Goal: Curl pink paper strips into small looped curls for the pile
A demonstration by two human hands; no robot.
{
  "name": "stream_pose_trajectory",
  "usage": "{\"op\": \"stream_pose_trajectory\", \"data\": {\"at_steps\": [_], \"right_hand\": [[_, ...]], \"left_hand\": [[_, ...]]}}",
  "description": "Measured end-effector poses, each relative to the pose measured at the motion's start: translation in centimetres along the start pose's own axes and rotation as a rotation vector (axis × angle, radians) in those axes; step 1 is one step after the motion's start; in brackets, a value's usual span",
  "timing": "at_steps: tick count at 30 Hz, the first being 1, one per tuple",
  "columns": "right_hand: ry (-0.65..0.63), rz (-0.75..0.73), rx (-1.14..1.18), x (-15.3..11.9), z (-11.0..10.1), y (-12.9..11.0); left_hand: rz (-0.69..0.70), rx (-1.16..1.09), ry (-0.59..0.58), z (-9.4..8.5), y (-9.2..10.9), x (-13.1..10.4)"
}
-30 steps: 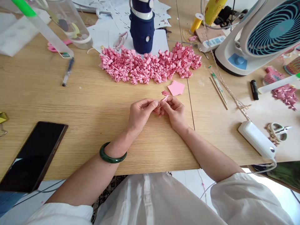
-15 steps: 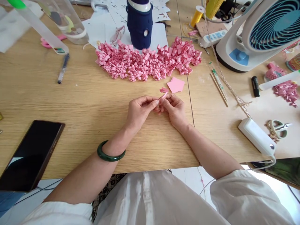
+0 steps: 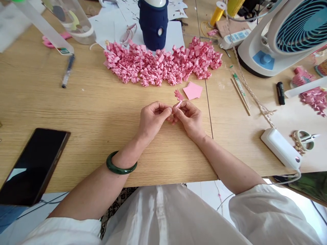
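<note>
My left hand (image 3: pixel 153 117) and my right hand (image 3: pixel 190 117) meet over the wooden table, fingertips pinched together on a small pink paper strip (image 3: pixel 178 103). A curly fringed end of the strip rises above the fingertips. Just behind my right hand lie flat pink paper pieces (image 3: pixel 193 91). Farther back stretches a long heap of curled pink paper pieces (image 3: pixel 158 66). A dark green bangle circles my left wrist.
A dark blue bottle (image 3: pixel 153 25) stands behind the heap. At the left lie a phone (image 3: pixel 33 166) and a pen (image 3: pixel 68 71). To the right are a fan (image 3: pixel 268 41), a white power bank (image 3: pixel 281 148), scissors (image 3: pixel 305 139) and a black marker (image 3: pixel 280 93).
The fringed end of the strip stands slightly higher above my fingertips. Both hands keep their pinch in nearly the same place. The camera view has shifted slightly.
</note>
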State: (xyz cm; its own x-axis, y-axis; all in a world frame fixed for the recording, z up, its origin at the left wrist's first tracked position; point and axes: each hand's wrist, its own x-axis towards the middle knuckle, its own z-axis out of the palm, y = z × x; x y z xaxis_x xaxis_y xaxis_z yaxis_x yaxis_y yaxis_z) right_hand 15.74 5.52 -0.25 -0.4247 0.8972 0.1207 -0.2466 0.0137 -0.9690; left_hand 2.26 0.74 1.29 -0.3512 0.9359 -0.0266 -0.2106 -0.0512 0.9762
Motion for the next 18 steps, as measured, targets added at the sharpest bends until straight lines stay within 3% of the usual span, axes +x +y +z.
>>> {"op": "stream_pose_trajectory", "data": {"at_steps": [7, 13, 18], "right_hand": [[0.042, -0.066, -0.073, -0.22, 0.04, -0.07], [0.075, -0.022, -0.126, -0.38, 0.28, -0.52], [0.114, 0.027, -0.077, -0.09, 0.07, -0.62]], "left_hand": [[-0.08, -0.093, 0.017, 0.17, 0.35, -0.24], [-0.195, -0.17, -0.018, -0.01, 0.59, -0.1], [-0.191, -0.142, -0.045, -0.11, 0.66, -0.12]]}}
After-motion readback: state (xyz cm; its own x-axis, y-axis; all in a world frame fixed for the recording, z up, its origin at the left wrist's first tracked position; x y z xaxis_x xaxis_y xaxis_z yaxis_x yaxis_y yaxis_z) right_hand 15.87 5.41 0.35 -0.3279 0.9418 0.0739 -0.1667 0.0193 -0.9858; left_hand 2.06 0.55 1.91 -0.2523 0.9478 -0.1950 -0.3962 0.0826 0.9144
